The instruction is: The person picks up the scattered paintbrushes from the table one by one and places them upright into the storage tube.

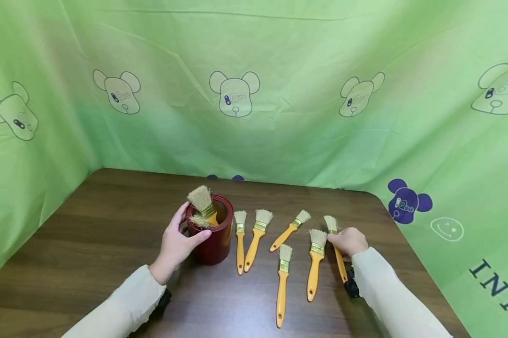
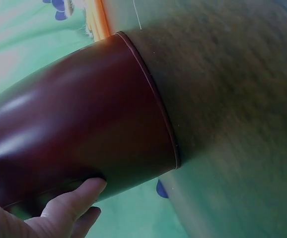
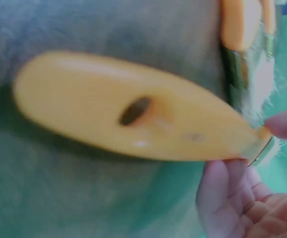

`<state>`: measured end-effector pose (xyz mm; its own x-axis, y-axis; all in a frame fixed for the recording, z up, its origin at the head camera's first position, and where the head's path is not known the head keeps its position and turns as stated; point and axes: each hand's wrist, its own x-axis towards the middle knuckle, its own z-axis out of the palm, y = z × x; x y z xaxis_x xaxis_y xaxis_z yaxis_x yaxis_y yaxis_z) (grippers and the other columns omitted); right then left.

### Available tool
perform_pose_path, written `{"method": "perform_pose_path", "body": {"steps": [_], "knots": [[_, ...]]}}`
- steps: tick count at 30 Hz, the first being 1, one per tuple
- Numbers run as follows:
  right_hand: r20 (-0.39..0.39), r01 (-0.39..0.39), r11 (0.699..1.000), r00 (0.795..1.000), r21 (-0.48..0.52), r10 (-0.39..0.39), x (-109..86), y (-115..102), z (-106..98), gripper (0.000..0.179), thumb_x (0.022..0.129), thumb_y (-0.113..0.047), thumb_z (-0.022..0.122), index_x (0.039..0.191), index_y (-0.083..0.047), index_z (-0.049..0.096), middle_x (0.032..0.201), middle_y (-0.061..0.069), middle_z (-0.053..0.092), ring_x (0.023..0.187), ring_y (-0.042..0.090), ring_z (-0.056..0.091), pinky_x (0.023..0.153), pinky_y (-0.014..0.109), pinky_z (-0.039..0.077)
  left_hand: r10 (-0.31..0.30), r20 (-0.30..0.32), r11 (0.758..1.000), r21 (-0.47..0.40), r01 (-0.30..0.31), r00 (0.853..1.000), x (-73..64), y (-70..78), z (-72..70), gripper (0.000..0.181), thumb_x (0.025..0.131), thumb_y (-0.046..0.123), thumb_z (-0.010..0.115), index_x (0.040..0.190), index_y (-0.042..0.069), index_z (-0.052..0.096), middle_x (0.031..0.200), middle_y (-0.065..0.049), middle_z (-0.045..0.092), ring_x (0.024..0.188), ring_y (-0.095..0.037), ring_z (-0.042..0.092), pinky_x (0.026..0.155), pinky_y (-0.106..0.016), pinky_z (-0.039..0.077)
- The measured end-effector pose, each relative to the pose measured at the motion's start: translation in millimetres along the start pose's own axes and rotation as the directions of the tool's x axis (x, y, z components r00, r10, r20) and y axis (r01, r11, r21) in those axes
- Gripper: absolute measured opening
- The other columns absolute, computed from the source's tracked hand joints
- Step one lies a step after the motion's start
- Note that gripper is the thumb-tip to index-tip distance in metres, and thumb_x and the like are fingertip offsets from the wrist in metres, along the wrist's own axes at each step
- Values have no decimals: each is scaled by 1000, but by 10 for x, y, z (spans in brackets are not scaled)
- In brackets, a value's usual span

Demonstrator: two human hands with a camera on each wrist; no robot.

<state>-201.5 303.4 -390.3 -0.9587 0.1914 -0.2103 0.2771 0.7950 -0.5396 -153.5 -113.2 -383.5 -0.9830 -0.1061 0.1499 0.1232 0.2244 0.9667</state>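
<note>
Dark red pot [image 2: 79,114] fills most of the left side, shown sideways, glossy highlights along its wall, base edge meeting the brown table [image 2: 238,74]. Left hand [image 2: 54,215] at bottom left, fingertips against the pot's side. Orange handles [image 2: 100,22] just beside the pot at top, partly cropped; green cloth [image 2: 14,59] behind, purple patches [image 2: 162,189] on it.

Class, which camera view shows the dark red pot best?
The head view: it shows the dark red pot upright, with its open rim and the brushes inside. The left wrist view gives only a close-up of its side wall and base edge; the right wrist view shows none of it.
</note>
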Motion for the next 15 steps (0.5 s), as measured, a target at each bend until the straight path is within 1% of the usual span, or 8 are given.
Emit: {"method": "perform_pose_path", "body": {"steps": [2,4,5,7,9,11,12,15], "knots": [[-25,33,999,999,38,-32,8,-10,-32,30,80,-22,60,55,-10,48,51,-4,41,44,11,50,47,32,52,-9,-5,1000,5,9,1000,3,8,5,83,75,10,79,146,5,35,131,-21,50,117,-38,53,98,-49,41],[-45,71,994,997,79,-68,17,-25,-65,24,79,-21,60,69,1,58,59,1,51,48,13,54,49,34,53,-17,-7,1000,4,17,1000,5,21,8,83,75,11,79,145,4,36,130,-20,51,114,-37,54,96,-48,42],[-51,87,991,995,98,-83,18,-37,-78,25,80,-20,61,78,5,61,65,6,55,52,14,56,50,35,54,-20,-6,1000,4,20,1000,5,29,9,83,75,11,79,145,4,36,129,-20,51,113,-36,54,96,-47,43],[-69,121,984,991,128,-113,23,-66,-95,34,81,-19,61,98,11,61,78,14,61,58,15,59,52,35,55,-23,-1,1000,0,23,1000,2,46,6,82,75,11,79,145,3,36,129,-21,51,112,-36,55,95,-47,43],[-100,163,977,984,139,-150,36,-121,-108,39,82,-18,60,107,12,57,87,19,63,61,15,60,53,33,55,-26,3,1000,-2,26,1000,2,61,3,82,75,11,79,144,3,35,129,-21,50,112,-36,54,95,-47,43],[-154,214,966,969,143,-192,53,-212,-118,39,83,-16,60,110,10,56,89,19,63,61,14,60,54,30,54,-32,4,999,0,32,999,2,76,3,82,76,12,79,144,3,35,129,-21,50,113,-37,53,94,-48,43],[-192,245,960,957,135,-217,62,-267,-126,37,82,-16,61,110,9,57,88,18,64,62,12,59,55,28,52,-35,6,999,1,35,999,4,80,6,82,76,12,78,145,3,35,129,-21,49,114,-36,53,95,-48,43],[-285,320,932,921,171,-264,83,-470,-167,34,82,-12,62,109,6,57,84,11,60,63,9,55,55,24,51,-49,17,999,-5,49,999,10,86,29,82,77,12,78,145,4,34,131,-22,48,116,-37,51,95,-49,42]]}}
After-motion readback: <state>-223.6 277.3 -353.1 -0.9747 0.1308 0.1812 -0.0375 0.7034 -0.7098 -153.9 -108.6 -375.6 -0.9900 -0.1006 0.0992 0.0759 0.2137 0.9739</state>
